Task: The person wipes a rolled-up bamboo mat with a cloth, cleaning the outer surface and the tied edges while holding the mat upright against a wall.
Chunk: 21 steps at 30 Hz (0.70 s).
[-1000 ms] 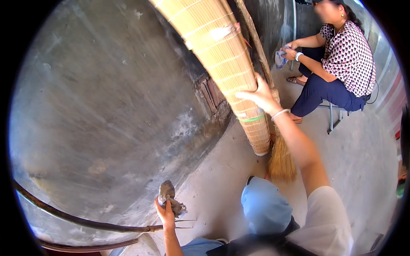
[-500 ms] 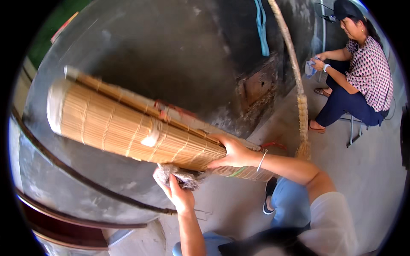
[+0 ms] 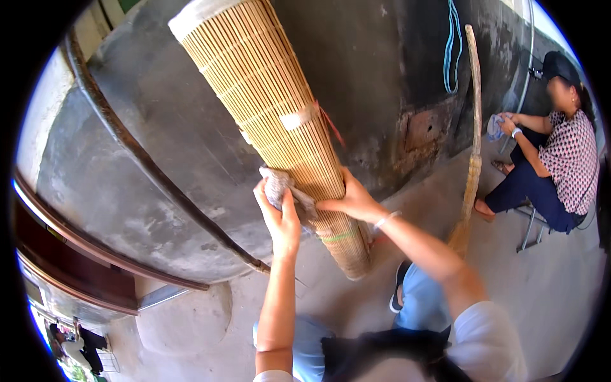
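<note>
A rolled bamboo mat (image 3: 261, 83), bound across with cords and capped in white at its upper end, slants up and to the left in front of me. My right hand (image 3: 351, 198) is wrapped round its lower right side, thumb across the slats. In my left hand (image 3: 280, 219) is a crumpled grey cloth (image 3: 277, 184), pressed against the mat's left side. Green string (image 3: 340, 236) crosses the mat below my hands. A red strip (image 3: 331, 127) shows behind the roll.
A dark wall (image 3: 369, 70) stands ahead. A long pole (image 3: 153, 169) leans on the left, and a broom (image 3: 473, 172) stands right. Blue cord (image 3: 452, 51) hangs on the wall. A person (image 3: 569, 153) sits at the right holding a cloth; another person (image 3: 76, 347) is far lower left.
The mat has swung from a nearly level slant to a steeper one, its capped end moving up and right. Both hands still hold on, the left raised with the cloth.
</note>
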Motion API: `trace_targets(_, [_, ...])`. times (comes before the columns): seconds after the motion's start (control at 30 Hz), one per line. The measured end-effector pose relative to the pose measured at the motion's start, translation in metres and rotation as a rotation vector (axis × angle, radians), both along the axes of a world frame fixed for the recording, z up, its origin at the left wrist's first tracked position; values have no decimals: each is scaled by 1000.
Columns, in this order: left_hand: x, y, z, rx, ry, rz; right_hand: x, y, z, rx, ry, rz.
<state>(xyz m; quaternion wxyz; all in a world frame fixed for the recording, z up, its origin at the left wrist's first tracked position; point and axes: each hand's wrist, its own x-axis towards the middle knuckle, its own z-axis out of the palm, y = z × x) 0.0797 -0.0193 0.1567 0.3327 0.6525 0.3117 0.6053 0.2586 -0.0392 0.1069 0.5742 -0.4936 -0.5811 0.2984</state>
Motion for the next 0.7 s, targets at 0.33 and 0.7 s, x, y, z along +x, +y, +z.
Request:
trace_targets(0.33, [21,-27,9,89,-91,176,-4,-36,24,58,-21,2])
trace_targets(0.7, [7,-4,-52,223,146,302,-2,-17,-24,64,-286,-110])
